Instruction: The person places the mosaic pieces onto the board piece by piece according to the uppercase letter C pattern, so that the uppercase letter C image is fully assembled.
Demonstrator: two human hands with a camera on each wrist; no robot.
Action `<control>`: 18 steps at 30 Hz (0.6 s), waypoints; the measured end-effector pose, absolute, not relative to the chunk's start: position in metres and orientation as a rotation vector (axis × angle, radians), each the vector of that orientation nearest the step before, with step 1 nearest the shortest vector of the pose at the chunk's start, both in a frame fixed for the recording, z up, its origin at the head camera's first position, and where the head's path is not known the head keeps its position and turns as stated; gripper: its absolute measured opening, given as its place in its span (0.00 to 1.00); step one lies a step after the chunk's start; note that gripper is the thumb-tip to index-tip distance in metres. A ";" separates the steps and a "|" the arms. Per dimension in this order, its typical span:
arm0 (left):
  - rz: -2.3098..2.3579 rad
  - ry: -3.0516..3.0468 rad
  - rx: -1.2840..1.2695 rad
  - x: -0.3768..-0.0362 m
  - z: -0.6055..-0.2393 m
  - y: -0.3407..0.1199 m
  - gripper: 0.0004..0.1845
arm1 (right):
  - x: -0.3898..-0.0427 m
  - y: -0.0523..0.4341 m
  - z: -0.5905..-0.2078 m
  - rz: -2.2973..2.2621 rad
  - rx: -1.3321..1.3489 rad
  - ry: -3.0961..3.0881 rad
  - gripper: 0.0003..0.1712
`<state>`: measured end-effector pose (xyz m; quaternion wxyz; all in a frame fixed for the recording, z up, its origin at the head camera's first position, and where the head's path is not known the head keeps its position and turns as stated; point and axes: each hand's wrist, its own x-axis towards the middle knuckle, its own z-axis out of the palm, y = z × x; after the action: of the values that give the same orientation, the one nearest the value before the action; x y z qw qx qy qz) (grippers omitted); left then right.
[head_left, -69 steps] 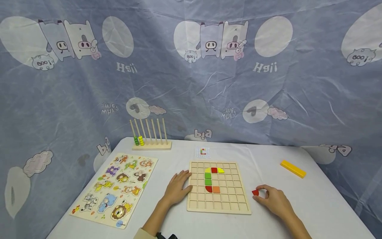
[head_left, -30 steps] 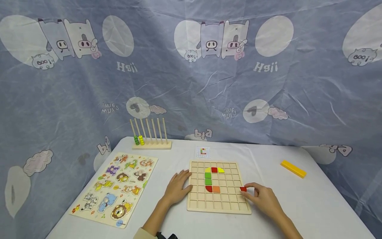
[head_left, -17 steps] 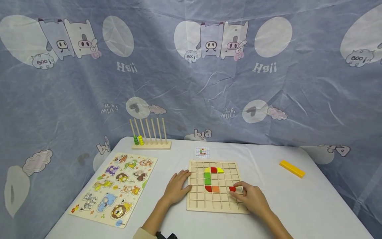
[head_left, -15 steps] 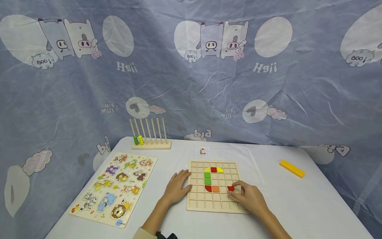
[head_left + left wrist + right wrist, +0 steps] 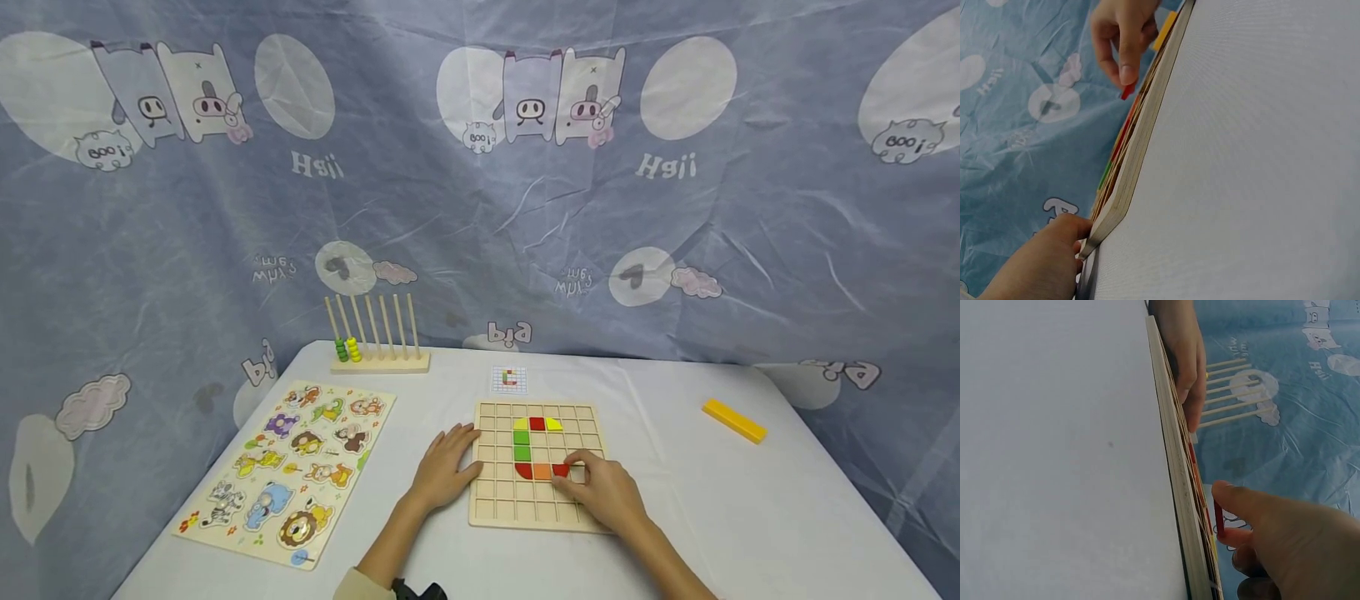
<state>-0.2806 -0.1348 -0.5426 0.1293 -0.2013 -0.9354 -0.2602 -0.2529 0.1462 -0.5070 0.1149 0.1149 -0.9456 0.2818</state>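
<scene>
A square wooden grid board [image 5: 540, 512] lies mid-table. On it coloured tiles make a C: yellow, red and yellow on top, green tiles [image 5: 521, 446] down the left side, a rounded red tile [image 5: 524, 472] and an orange tile [image 5: 542, 472] below. My right hand [image 5: 606, 492] pinches another red tile [image 5: 560, 470] between thumb and finger, just right of the orange one. Both wrist views show this red tile [image 5: 1219, 519] slightly above the board's surface. My left hand [image 5: 445, 468] rests at the board's left edge, fingers extended, index finger and thumb touching it.
Behind the board lies a small pattern card [image 5: 509, 380] with a coloured C. An animal puzzle board [image 5: 281, 479] is at the left, with a pegged bead stand [image 5: 381, 364] behind it. A yellow bar [image 5: 734, 421] lies at the right. A printed curtain [image 5: 480, 208] hangs behind.
My right hand has carried the red tile leftward from the table right of the board, over the grid, to beside the orange tile. My left hand has stayed in place.
</scene>
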 end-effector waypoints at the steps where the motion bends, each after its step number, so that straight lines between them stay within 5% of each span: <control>1: -0.756 -2.720 -0.585 -0.280 -0.543 -0.135 0.29 | -0.253 0.146 -0.508 0.817 0.339 -2.776 0.22; 18: -0.760 -2.725 -0.581 -0.280 -0.542 -0.135 0.29 | -0.258 0.144 -0.515 0.631 0.385 -2.744 0.22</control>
<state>-0.2800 -0.1350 -0.5415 0.1265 -0.1995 -0.9359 -0.2612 -0.2582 0.1441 -0.5151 0.1493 0.1341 -0.9547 0.2196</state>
